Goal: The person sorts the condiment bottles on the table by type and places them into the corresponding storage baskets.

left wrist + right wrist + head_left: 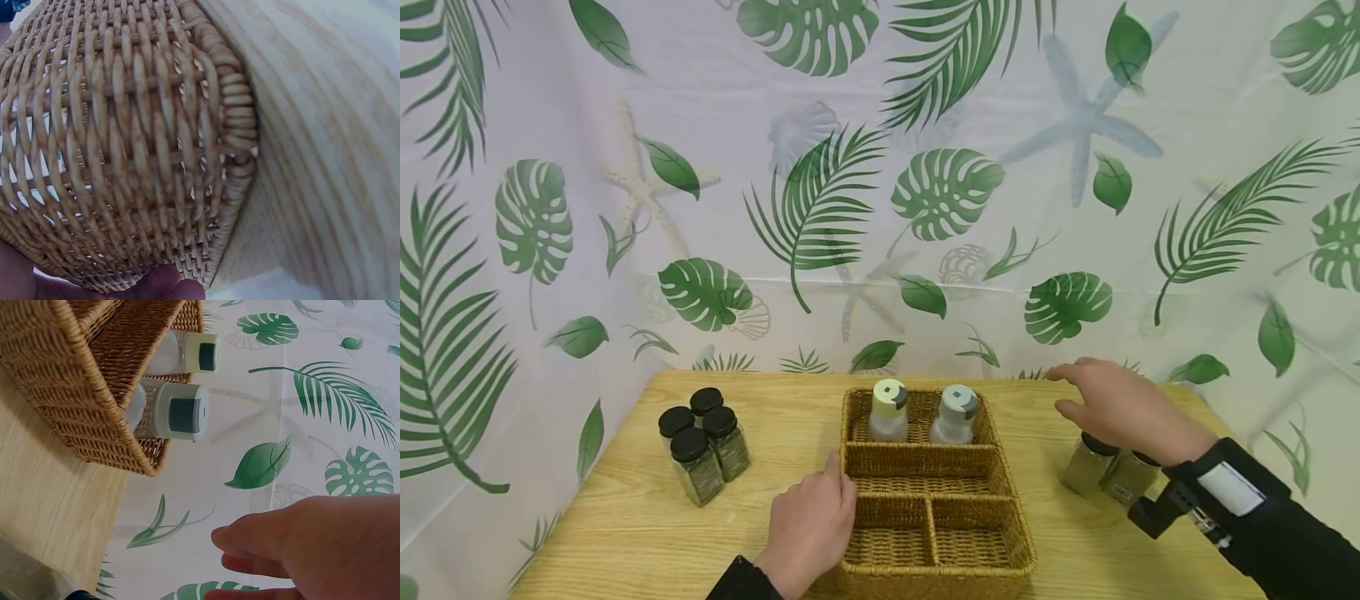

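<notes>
A woven wicker basket (940, 572) with several compartments stands on the table. My left hand (812, 521) holds its left wall, with fingertips (159, 281) showing against the weave in the left wrist view. In the back compartment stand two clear bottles, one with a pale yellow cap (889, 398), the other with a grey-blue cap (958, 405). The middle and front compartments hold nothing. My right hand (1123, 412), fingers loosely extended and nothing in them, hovers over the jars at the right. It partly covers a dark-lidded jar (1086, 468) and a second jar (1129, 479).
At the left of the wooden table (775, 417), several black-lidded glass jars (702, 475) with dried contents stand close together. A leaf-print cloth (850, 208) hangs behind the table's back edge and along its sides.
</notes>
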A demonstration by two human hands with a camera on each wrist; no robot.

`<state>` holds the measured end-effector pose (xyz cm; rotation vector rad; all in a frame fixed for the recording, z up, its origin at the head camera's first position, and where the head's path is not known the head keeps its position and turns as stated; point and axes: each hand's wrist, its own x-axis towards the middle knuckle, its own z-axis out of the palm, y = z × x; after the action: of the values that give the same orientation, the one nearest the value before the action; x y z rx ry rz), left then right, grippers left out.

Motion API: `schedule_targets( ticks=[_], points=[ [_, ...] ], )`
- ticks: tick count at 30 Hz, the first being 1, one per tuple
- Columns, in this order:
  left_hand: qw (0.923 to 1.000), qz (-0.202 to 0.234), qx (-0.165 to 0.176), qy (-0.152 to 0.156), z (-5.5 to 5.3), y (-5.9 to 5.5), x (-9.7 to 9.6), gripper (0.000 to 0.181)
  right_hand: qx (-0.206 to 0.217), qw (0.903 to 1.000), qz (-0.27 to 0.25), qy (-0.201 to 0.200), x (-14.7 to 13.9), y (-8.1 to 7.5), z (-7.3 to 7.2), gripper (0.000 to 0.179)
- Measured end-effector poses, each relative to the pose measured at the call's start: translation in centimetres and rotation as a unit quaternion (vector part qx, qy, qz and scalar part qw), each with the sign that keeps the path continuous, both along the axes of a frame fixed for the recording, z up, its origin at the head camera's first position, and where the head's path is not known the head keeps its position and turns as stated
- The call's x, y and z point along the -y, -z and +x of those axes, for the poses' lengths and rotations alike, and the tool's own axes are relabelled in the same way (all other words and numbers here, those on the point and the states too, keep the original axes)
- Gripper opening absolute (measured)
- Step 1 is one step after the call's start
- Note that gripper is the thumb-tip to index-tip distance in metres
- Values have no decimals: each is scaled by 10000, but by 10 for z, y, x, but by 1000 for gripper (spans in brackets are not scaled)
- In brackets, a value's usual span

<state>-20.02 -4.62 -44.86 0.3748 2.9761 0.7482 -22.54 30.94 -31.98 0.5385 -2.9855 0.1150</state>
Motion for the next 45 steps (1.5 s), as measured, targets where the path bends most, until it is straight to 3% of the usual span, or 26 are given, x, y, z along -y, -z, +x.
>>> schedule_targets(
  ticks=[22, 36, 45],
  points=[
    [10000, 9, -12, -36, 0, 0, 1, 54, 756, 9967, 221, 215, -29, 33, 6, 38],
    [9999, 20, -81, -83, 0, 0, 0, 54, 554, 9979, 307, 90, -32, 48, 7, 39],
    [9999, 0, -72, -78, 0, 1, 0, 54, 372, 9984, 420, 120, -30, 50, 7, 30]
  ],
)
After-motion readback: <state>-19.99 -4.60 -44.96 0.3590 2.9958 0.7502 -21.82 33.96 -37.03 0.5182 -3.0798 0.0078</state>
